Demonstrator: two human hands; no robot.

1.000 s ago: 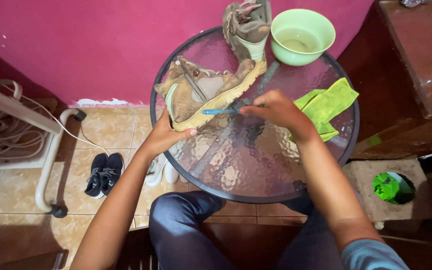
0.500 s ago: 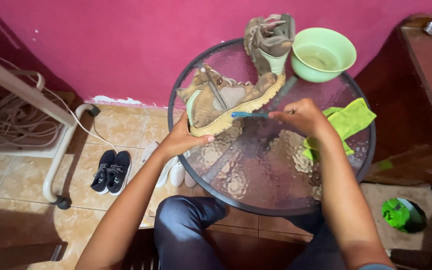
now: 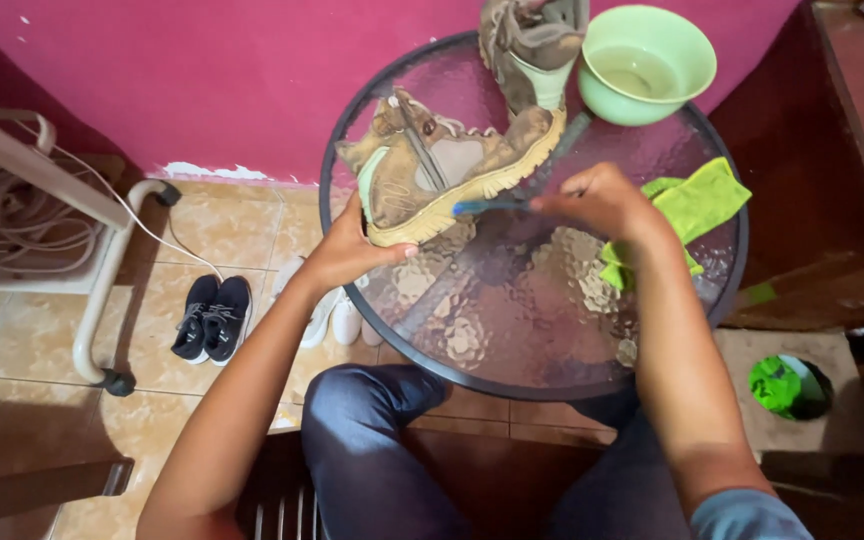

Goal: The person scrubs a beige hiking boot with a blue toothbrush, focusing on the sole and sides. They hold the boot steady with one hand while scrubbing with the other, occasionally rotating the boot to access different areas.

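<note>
A tan boot (image 3: 442,170) lies on its side on the round glass table (image 3: 512,310). My left hand (image 3: 347,250) grips the boot at its heel end and holds it against the glass. My right hand (image 3: 602,200) is closed on a blue toothbrush (image 3: 482,207), whose head touches the pale sole. A second tan boot (image 3: 532,45) stands at the table's far edge. A green bowl (image 3: 647,65) of cloudy water sits beside it.
A green cloth (image 3: 692,205) lies on the table by my right wrist. On the tiled floor are black shoes (image 3: 212,318) and white shoes (image 3: 337,315). A white tube frame (image 3: 102,270) stands at left, dark wooden furniture (image 3: 832,160) at right, a green object (image 3: 777,385) below it.
The view has swung left, so the table sits further right in frame. My right hand and the toothbrush have shifted slightly along the sole. My left hand keeps its grip on the boot.
</note>
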